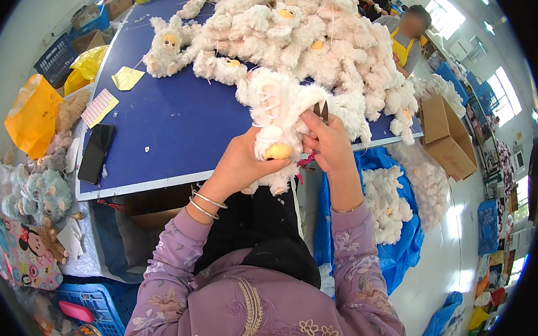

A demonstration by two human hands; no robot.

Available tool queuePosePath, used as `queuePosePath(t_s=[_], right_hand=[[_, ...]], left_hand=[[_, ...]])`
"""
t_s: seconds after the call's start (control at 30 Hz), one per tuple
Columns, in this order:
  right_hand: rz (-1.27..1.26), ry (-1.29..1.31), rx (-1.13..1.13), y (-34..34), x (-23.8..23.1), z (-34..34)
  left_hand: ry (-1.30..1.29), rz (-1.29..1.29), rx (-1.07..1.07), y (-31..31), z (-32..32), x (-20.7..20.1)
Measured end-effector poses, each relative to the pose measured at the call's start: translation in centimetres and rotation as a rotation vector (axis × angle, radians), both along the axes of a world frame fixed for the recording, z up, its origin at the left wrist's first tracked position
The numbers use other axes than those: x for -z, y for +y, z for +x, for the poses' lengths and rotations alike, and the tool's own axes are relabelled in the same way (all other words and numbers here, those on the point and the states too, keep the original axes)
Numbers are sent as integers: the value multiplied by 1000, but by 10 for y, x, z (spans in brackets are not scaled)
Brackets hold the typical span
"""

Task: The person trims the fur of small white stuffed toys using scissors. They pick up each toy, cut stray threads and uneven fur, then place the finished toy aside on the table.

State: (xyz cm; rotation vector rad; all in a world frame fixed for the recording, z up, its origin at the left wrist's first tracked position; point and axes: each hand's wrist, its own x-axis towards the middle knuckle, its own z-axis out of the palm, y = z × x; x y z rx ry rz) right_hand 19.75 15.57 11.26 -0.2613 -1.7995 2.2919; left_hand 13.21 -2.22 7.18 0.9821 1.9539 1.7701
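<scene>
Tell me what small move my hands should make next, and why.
Perhaps pull the white lacing snug: its strands cross the plush toy with gaps between, your left hand holds the toy beside its yellow face, and your right hand keeps the dark snips clear of the lacing.

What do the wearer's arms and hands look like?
Left sleeve and right sleeve: long, lilac, floral print, plain cuffs. Left hand: ungloved, two silvery bangles at the wrist. Right hand: ungloved, one thin bracelet at the wrist.
</scene>
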Motion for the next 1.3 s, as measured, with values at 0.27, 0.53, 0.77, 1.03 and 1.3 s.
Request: queuePosePath(t_s=[0.27,0.53,0.77,1.03,1.3], right_hand=[[424,-84,70,45,-40,23],[356,-161,13,24,-35,-13],[326,-51,35,31,-23,-14],[485,89,152,0,-45,13],[932,226,145,-20,-43,16]], left_hand=[[-245,133,27,-6,-4,3],[-257,179,165,0,7,6],[-158,238,231,0,10,10],[-121,112,89,4,0,10],[20,15,30,8,0,1]])
